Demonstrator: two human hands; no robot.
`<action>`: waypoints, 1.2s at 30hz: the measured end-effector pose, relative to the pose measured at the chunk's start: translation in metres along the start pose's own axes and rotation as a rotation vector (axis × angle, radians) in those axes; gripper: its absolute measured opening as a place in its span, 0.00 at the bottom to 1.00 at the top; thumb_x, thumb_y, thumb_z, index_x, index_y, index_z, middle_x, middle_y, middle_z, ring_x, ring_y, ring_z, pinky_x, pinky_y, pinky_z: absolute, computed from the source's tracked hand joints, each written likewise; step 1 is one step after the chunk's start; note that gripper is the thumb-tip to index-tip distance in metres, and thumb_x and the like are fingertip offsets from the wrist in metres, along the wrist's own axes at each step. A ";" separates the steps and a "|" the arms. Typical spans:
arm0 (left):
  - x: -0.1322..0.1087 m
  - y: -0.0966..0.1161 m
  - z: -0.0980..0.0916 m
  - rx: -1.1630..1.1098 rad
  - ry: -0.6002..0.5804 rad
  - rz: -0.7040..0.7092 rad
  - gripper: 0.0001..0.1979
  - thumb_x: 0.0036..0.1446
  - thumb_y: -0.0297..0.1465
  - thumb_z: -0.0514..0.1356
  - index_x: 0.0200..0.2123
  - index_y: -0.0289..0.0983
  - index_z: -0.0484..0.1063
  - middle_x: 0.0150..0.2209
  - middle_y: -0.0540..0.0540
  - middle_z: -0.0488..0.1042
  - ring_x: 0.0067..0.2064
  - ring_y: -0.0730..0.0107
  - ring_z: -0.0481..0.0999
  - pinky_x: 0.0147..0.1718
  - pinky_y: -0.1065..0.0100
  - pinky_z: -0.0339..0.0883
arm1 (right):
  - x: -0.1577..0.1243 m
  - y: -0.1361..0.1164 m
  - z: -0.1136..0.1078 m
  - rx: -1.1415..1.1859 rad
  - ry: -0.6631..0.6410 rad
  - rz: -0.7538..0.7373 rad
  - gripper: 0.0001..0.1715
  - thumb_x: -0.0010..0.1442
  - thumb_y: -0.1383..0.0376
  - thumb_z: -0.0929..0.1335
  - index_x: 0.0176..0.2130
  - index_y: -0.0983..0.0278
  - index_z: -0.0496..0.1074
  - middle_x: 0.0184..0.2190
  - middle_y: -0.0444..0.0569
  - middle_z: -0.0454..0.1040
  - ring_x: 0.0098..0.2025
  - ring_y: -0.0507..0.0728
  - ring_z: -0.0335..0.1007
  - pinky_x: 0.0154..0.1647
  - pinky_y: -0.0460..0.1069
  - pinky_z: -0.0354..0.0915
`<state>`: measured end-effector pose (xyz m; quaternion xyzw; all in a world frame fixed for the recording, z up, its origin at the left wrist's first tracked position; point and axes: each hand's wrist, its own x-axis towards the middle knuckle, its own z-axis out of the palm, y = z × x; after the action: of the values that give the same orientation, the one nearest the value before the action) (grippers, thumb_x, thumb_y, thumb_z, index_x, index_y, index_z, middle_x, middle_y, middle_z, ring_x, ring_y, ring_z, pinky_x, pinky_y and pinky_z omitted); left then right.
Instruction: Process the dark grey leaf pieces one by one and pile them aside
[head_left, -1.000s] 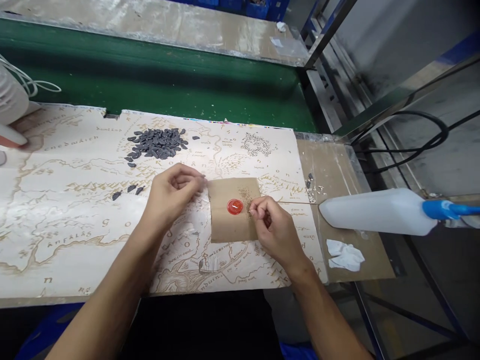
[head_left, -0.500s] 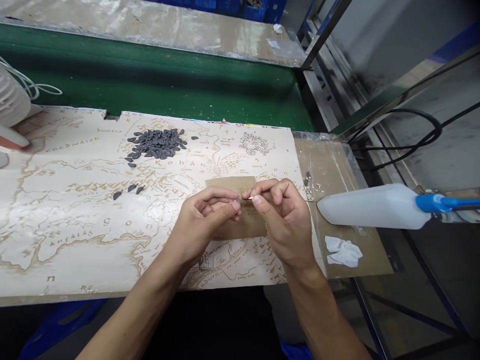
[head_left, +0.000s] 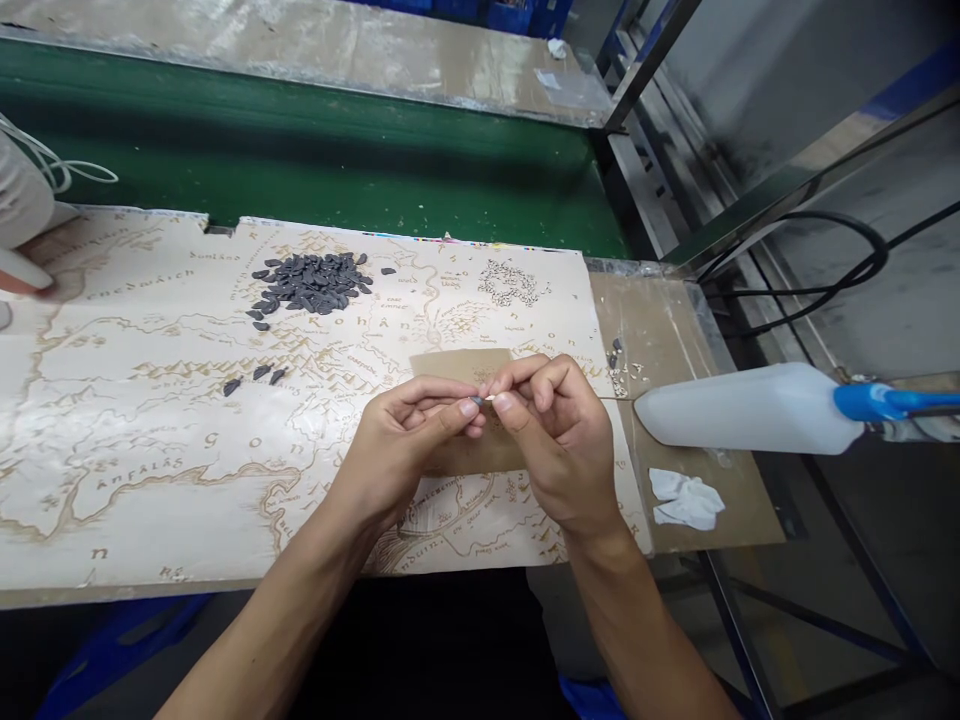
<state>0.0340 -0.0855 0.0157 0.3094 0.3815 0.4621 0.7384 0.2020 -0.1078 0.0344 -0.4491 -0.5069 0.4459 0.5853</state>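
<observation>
a dark pile [head_left: 313,284] lay past the left hand [head_left: 397,432], to its left. this hand pinched a gray bit [head_left: 477,400] over brown paper [head_left: 480,456]. just beside, the right hand [head_left: 566,435] pinched a white bit [head_left: 491,398]. a bottle [head_left: 750,408] lay to its right.

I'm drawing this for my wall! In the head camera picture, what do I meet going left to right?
Rounded white object at the edge, pile of dark pieces, left hand, right hand, white bottle, its blue top.
</observation>
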 end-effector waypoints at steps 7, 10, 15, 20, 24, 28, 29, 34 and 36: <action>0.000 -0.002 -0.001 0.011 0.007 -0.014 0.12 0.54 0.37 0.85 0.39 0.41 0.92 0.32 0.44 0.88 0.36 0.66 0.87 0.41 0.68 0.82 | -0.001 0.001 0.001 -0.020 0.006 -0.009 0.20 0.75 0.66 0.75 0.37 0.55 0.62 0.41 0.46 0.77 0.44 0.57 0.79 0.43 0.53 0.83; -0.001 -0.002 -0.001 0.007 0.010 -0.019 0.12 0.54 0.36 0.85 0.39 0.41 0.92 0.33 0.44 0.89 0.36 0.68 0.87 0.42 0.69 0.82 | -0.002 0.002 0.002 -0.029 -0.003 -0.027 0.20 0.76 0.66 0.74 0.37 0.55 0.62 0.42 0.46 0.77 0.45 0.57 0.79 0.44 0.53 0.83; -0.002 -0.003 -0.001 0.007 0.025 -0.012 0.12 0.53 0.36 0.85 0.39 0.40 0.92 0.33 0.44 0.89 0.35 0.66 0.87 0.41 0.66 0.83 | -0.005 0.004 0.001 -0.058 -0.020 -0.024 0.20 0.77 0.64 0.74 0.37 0.55 0.62 0.42 0.46 0.77 0.43 0.56 0.79 0.43 0.53 0.83; -0.003 -0.003 -0.001 -0.012 0.018 -0.009 0.12 0.54 0.36 0.85 0.39 0.40 0.92 0.33 0.44 0.89 0.35 0.67 0.87 0.41 0.68 0.84 | -0.007 0.005 0.000 -0.100 -0.023 -0.040 0.20 0.78 0.65 0.74 0.37 0.55 0.62 0.42 0.46 0.76 0.41 0.56 0.77 0.41 0.52 0.82; -0.005 -0.002 -0.002 -0.020 0.005 -0.014 0.11 0.55 0.35 0.85 0.38 0.41 0.92 0.33 0.44 0.89 0.35 0.68 0.88 0.41 0.70 0.83 | -0.007 0.006 -0.003 -0.108 -0.054 -0.047 0.20 0.78 0.67 0.73 0.36 0.55 0.62 0.43 0.46 0.77 0.42 0.55 0.77 0.41 0.52 0.82; -0.005 -0.001 -0.003 0.020 0.000 0.005 0.10 0.56 0.36 0.84 0.39 0.41 0.92 0.33 0.44 0.89 0.36 0.66 0.88 0.41 0.68 0.83 | -0.005 0.004 -0.005 -0.143 -0.072 -0.038 0.20 0.78 0.64 0.74 0.36 0.55 0.63 0.44 0.47 0.77 0.42 0.57 0.76 0.40 0.53 0.82; -0.005 -0.001 -0.003 0.028 0.002 0.008 0.10 0.57 0.36 0.84 0.40 0.41 0.92 0.33 0.44 0.89 0.36 0.65 0.88 0.41 0.67 0.83 | -0.004 0.004 -0.005 -0.145 -0.076 -0.037 0.20 0.78 0.63 0.74 0.36 0.55 0.63 0.43 0.47 0.77 0.42 0.57 0.76 0.40 0.53 0.82; -0.004 -0.004 -0.005 0.029 0.032 0.019 0.12 0.55 0.37 0.84 0.39 0.41 0.92 0.33 0.44 0.88 0.36 0.63 0.88 0.41 0.64 0.84 | -0.002 0.008 -0.004 -0.151 -0.090 -0.055 0.21 0.78 0.63 0.73 0.35 0.55 0.62 0.43 0.48 0.77 0.43 0.58 0.76 0.40 0.54 0.81; -0.004 -0.005 -0.005 0.026 0.037 0.023 0.12 0.55 0.37 0.84 0.39 0.41 0.91 0.33 0.44 0.88 0.36 0.63 0.88 0.41 0.63 0.84 | -0.003 0.011 -0.003 -0.165 -0.093 -0.065 0.21 0.78 0.63 0.73 0.35 0.55 0.62 0.43 0.48 0.77 0.44 0.58 0.76 0.41 0.54 0.81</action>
<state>0.0304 -0.0908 0.0101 0.3147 0.3977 0.4712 0.7217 0.2042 -0.1085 0.0232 -0.4580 -0.5829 0.4037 0.5361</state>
